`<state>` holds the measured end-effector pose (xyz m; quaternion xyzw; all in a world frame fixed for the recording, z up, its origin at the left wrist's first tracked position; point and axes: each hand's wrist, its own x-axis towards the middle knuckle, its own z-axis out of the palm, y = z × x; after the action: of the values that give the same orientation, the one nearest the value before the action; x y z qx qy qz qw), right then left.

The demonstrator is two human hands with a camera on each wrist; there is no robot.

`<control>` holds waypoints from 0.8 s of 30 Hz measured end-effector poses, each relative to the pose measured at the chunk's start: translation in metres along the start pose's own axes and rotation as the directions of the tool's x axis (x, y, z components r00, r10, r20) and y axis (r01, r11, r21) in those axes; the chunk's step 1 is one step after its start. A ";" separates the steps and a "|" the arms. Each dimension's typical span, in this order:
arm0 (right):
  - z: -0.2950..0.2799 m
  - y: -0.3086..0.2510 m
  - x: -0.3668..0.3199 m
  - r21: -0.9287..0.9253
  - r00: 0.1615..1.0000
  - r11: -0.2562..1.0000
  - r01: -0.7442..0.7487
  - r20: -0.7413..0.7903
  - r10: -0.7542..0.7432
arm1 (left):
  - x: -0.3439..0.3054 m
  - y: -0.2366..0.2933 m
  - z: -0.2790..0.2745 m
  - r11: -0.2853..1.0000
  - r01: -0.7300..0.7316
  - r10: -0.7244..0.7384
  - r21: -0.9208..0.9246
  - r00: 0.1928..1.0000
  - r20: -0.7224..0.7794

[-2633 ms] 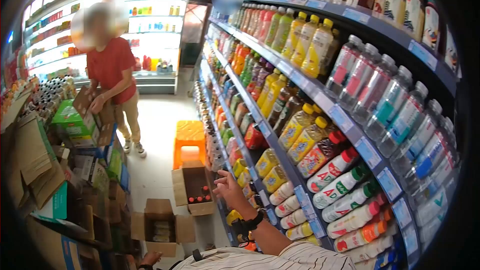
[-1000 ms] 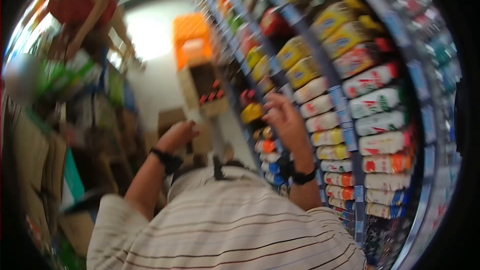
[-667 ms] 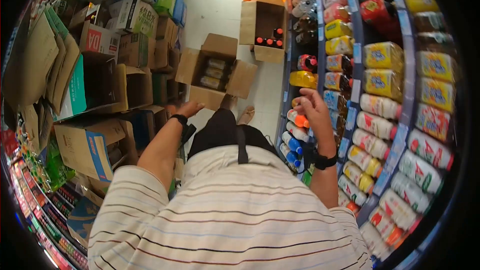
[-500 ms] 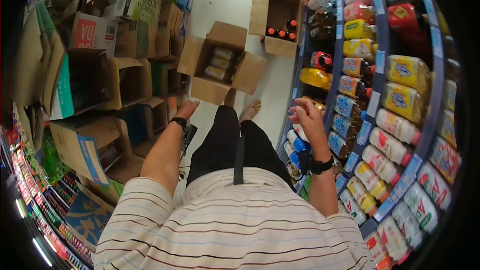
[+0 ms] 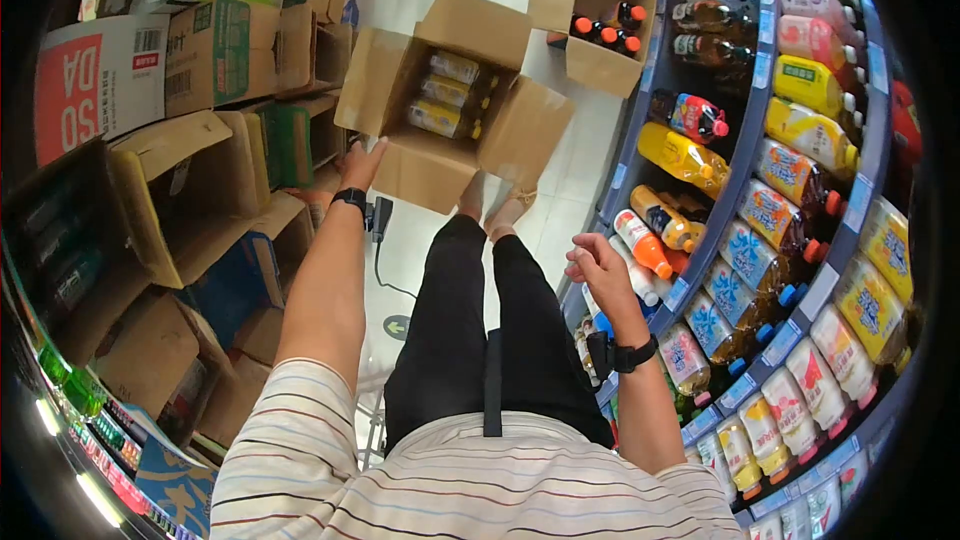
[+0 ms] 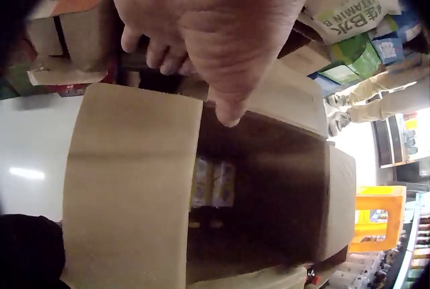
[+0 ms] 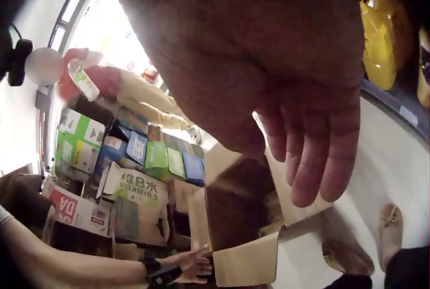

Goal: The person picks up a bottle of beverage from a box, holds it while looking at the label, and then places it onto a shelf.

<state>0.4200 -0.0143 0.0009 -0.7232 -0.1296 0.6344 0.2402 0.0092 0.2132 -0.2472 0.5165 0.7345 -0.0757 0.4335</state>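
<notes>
An open cardboard carton [image 5: 425, 176] stands on the floor ahead of my feet, its flaps folded outward. Inside lie several yellow-labelled drink bottles [image 5: 446, 92], also visible as pale bottles [image 6: 222, 185] in the left wrist view. My left hand [image 5: 362, 164] reaches to the carton's near left corner, holding nothing. The left wrist view has this hand [image 6: 215, 27] over the carton's edge, its thumb pointing toward the opening. My right hand [image 5: 606, 278] hangs in the air beside the bottle shelves, fingers loosely bent and free of any object; the right wrist view shows its relaxed fingers [image 7: 312, 154].
On the right, tilted shelves [image 5: 640, 130] hold rows of drink bottles. A second carton [image 5: 615, 68] with red-capped bottles stands beyond. Cartons [image 5: 190, 210] pile up along the left. A person in red [image 7: 101, 77] stands near the pile, and an orange stool [image 6: 379, 218] is farther off.
The head view has tilted down from the aisle to the floor. My left hand has moved forward to the open carton; my right hand has come down beside the shelves. Neither has picked anything up.
</notes>
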 end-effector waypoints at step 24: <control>0.002 0.022 0.007 -0.039 0.995 0.995 -0.090 -0.057 0.087 | 0.036 0.032 0.047 0.963 0.257 -0.260 0.083 0.965 0.026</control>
<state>0.4166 -0.0295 -0.0168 -0.7502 -0.1040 0.6216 0.2001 0.0587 0.2263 -0.2906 0.4315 0.7841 -0.1702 0.4124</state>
